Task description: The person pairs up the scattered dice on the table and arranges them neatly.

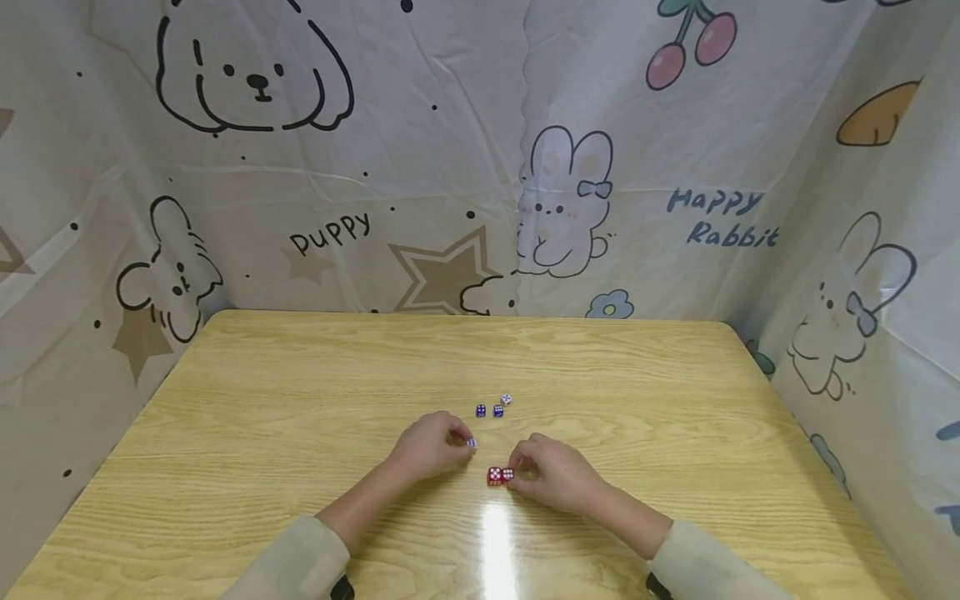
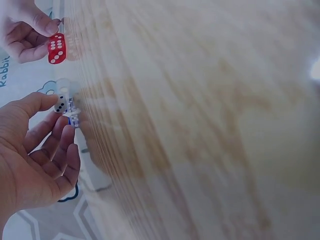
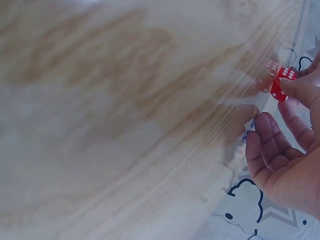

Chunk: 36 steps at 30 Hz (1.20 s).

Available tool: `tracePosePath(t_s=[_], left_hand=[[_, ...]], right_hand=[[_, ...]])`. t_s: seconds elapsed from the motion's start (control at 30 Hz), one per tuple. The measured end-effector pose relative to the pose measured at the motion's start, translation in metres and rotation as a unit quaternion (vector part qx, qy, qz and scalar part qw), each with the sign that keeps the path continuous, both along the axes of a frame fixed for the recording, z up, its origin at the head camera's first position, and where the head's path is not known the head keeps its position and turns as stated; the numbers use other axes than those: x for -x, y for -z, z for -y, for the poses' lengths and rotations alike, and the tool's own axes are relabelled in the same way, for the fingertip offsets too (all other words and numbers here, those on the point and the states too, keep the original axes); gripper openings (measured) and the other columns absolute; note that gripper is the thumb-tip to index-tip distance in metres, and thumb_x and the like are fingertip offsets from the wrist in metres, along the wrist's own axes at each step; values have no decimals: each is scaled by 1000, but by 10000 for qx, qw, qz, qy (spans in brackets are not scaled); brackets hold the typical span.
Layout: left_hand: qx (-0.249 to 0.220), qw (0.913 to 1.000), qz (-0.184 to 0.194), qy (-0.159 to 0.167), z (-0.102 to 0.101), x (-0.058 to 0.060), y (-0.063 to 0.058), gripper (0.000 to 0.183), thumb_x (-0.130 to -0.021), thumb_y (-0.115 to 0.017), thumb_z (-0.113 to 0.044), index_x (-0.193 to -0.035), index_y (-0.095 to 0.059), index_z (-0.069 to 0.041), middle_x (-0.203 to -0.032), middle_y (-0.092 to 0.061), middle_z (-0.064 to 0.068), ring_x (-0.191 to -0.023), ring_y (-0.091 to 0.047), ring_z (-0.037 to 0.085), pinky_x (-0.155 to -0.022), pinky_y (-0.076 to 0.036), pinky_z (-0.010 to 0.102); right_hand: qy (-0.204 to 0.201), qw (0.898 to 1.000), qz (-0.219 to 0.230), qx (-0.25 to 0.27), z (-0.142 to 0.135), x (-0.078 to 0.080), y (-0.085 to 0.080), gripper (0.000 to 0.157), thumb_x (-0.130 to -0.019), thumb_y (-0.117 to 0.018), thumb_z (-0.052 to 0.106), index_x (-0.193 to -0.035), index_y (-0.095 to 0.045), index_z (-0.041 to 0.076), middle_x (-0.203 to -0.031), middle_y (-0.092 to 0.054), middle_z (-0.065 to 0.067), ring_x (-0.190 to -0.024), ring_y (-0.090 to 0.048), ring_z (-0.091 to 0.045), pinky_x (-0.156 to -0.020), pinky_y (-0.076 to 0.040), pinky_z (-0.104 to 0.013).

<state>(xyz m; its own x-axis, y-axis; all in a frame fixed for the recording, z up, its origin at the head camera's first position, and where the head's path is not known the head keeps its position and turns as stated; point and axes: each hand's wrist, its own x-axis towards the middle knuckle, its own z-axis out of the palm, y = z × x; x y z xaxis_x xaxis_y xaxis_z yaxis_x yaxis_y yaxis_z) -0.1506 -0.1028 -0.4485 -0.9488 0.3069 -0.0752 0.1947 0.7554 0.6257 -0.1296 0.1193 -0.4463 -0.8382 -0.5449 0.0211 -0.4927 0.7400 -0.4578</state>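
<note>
Between thumb and index finger, my left hand [image 1: 433,447] pinches a small white die [image 2: 60,104] with dark dots, just above or at the tabletop; its other fingers curl loosely. My right hand [image 1: 557,475] grips a red die [image 1: 507,474] with white dots, thumb on its near side. That die sits side by side with a second red die [image 1: 494,476], apparently touching it. Beyond the hands, two blue dice [image 1: 481,411] lie on the table, with another white die [image 1: 506,400] close behind the right-hand one.
The wooden table [image 1: 315,375] has a glossy top with a bright reflection near its front. A printed cloth [image 1: 420,150] with cartoon animals hangs behind it and along both sides.
</note>
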Motion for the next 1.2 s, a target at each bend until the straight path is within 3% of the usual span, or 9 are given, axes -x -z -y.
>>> tracePosePath(t_s=[1.2], left_hand=[[49, 9998, -31, 202, -6, -5, -1, 13, -79, -70, -24, -87, -71, -14, -84, -63, -4, -76, -55, 9, -68, -46, 27]], right_hand=[[-106, 9998, -115, -89, -1, 3, 3, 15, -78, -74, 28, -85, -63, 21, -80, -56, 7, -72, -54, -7, -63, -45, -22]])
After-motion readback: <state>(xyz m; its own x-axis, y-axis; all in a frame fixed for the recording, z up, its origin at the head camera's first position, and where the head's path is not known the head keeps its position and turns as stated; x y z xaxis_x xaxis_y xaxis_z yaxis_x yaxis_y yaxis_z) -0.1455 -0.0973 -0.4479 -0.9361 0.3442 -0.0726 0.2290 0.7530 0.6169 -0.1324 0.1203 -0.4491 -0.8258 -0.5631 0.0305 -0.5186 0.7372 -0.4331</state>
